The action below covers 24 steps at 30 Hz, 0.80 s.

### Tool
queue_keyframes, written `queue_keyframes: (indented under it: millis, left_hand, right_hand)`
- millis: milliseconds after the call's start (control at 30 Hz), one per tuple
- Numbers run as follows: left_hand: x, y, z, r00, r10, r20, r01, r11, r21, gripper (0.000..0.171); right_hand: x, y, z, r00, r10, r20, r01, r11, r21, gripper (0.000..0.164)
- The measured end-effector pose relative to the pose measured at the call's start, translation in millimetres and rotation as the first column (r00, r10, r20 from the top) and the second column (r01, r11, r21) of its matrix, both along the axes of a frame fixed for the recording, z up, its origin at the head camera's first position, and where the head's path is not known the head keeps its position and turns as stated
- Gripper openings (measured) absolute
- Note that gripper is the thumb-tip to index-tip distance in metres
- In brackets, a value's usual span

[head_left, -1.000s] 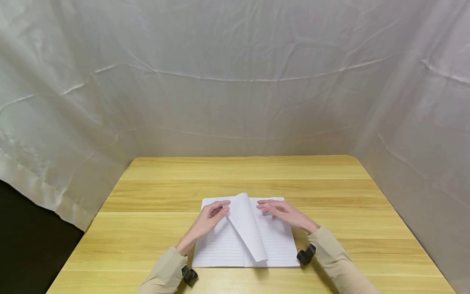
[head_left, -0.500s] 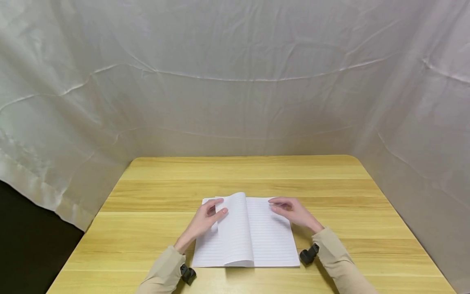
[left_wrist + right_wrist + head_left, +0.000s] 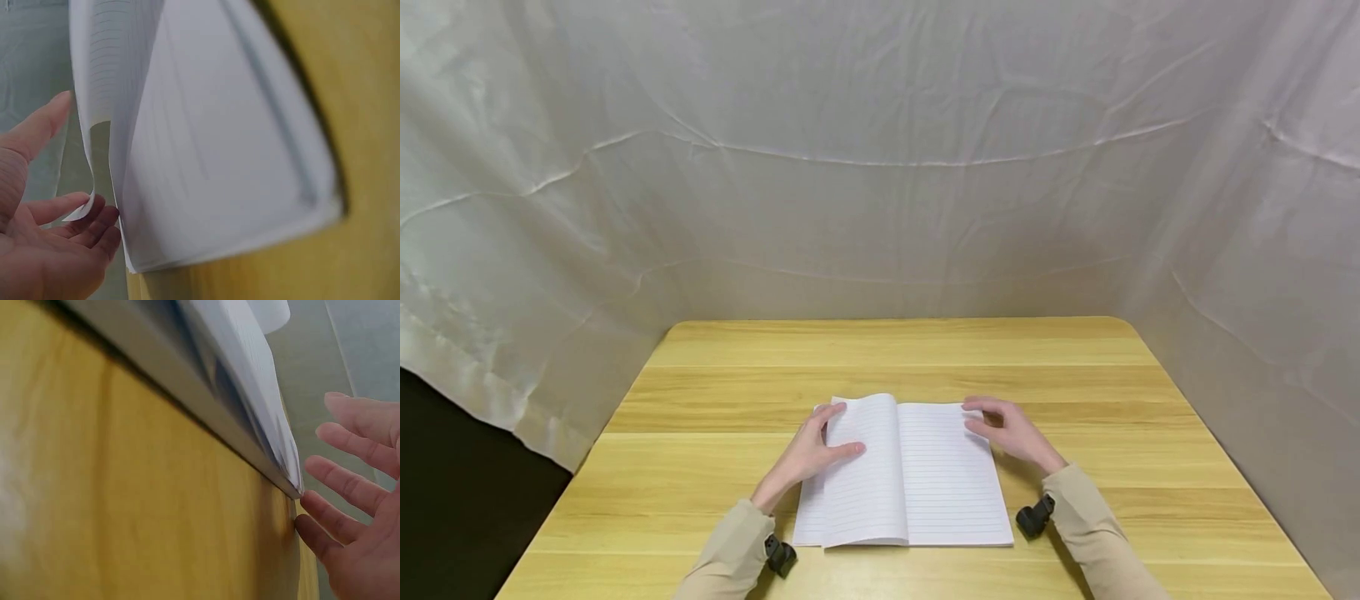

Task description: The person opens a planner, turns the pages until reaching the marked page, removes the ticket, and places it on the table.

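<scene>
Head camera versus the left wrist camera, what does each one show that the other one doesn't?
Only the head view shows the whole open notebook lying on the wooden table, both sleeves, the right hand at the top right corner, and the pale cloth backdrop.

Only the left wrist view shows, close up, a page edge curling by the fingertips and a gap between the lifted leaves.

Both show the left hand with relaxed fingers at the notebook's left pages, the lined paper and the table top.
</scene>
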State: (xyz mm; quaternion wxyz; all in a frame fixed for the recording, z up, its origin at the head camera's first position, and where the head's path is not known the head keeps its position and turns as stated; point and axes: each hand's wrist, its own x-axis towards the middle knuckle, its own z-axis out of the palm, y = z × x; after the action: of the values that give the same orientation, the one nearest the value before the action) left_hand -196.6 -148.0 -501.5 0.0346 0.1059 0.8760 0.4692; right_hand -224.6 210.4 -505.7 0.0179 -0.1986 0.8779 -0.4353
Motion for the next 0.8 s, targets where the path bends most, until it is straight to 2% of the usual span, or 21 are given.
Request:
queue_keyframes:
  millis: [267, 567, 800]
  left_hand:
    - [0.3, -4.3, 1.4, 1.0, 0.001, -0.008, -0.002, 0.998, -0.056, 0.087]
    - [0.3, -9.8, -0.9, 0.999, -0.003, 0.036, 0.005, 0.997, -0.079, 0.09]
    - [1.3, -9.6, -0.1, 1.0, -0.013, 0.027, 0.015, 0.996, -0.092, 0.09]
  right_hand:
    - [-7.8, 4.6, -2.3, 1.0, 0.024, 0.0, -0.024, 0.998, 0.065, 0.04]
    - [-19.4, 3.4, -2.4, 0.998, 0.054, -0.043, -0.049, 0.991, 0.122, 0.043]
    - [-26.3, 0.3, -0.6, 0.999, 0.032, 0.0, -0.032, 0.986, 0.162, 0.046]
